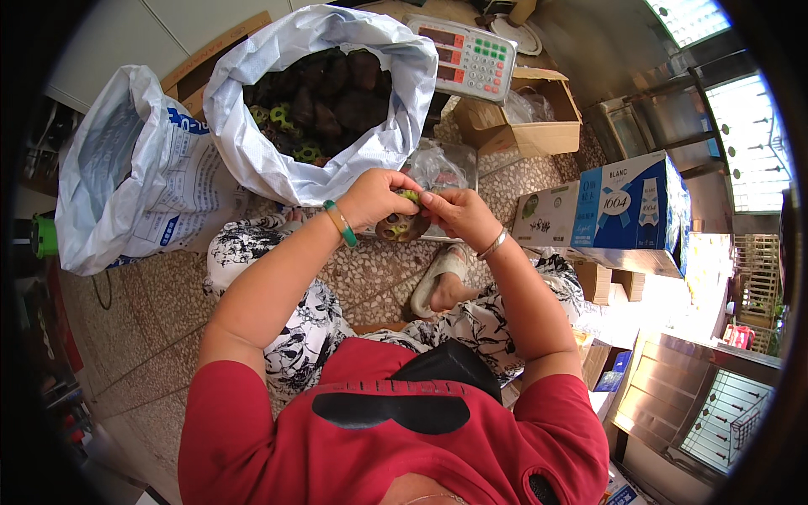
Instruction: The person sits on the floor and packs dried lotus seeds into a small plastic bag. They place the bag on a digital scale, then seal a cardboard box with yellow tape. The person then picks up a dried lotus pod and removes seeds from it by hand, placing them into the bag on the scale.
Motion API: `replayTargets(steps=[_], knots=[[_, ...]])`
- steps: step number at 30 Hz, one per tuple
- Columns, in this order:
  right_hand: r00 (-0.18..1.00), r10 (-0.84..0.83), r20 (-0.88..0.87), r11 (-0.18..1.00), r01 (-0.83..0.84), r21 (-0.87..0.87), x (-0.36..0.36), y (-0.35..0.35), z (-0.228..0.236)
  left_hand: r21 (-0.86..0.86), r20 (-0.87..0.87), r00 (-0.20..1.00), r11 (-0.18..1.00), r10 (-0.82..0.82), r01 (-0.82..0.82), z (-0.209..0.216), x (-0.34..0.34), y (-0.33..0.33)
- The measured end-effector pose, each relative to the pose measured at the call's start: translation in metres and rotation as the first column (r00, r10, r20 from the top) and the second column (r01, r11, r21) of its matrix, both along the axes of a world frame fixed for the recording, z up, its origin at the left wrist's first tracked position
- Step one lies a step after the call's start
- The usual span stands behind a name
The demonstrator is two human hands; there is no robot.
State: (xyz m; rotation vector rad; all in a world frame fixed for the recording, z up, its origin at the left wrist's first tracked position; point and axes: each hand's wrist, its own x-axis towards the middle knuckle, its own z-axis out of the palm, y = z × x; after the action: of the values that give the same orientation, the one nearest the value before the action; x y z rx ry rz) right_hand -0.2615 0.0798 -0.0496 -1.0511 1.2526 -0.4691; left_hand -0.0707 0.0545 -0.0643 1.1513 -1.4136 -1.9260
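Speckled floor point(168, 337), white sack point(231, 93) of dark pods point(341, 101) standing open ahead, seed pod point(402, 227) held above the floor, grip of left hand point(370, 200) and right hand point(467, 220) both clamped on it

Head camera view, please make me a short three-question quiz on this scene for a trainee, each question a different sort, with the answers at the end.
1. Open question: on which of the person's wrists is the green-and-amber bangle?
2. True or false: in the picture, the digital scale is to the right of the filled white sack.
3. Multiple choice: what do the left hand and the right hand hold between them?
a) a slipper
b) a seed pod
c) a blue carton

Key: 1. The left. 2. True. 3. b.
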Motion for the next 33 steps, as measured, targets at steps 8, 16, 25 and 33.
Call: replayTargets(steps=[8, 16, 25, 33], knots=[[0.877, -0.116, 0.466, 0.991, 0.073, 0.109, -0.019, -0.004, 0.011, -0.124, 0.071, 0.997, 0.992, 0.036, -0.027, -0.007, 0.003, 0.0], [0.938, 0.081, -0.336, 0.549, -0.324, -0.771, 0.005, 0.004, 0.008, 0.078, -0.032, 0.995, 0.992, -0.096, 0.099, 0.0, 0.002, 0.0], [0.976, -0.178, -0.122, 0.476, -0.023, -0.879, 0.008, 0.012, -0.01, 0.398, -0.076, 0.989, 0.905, -0.13, 0.15, -0.007, 0.007, -0.002], [0.718, -0.69, 0.092, 0.686, 0.609, 0.398, -0.112, -0.08, -0.173, 0.155, 0.206, 0.823, 0.849, -0.529, 0.506, -0.022, 0.005, 0.015]])
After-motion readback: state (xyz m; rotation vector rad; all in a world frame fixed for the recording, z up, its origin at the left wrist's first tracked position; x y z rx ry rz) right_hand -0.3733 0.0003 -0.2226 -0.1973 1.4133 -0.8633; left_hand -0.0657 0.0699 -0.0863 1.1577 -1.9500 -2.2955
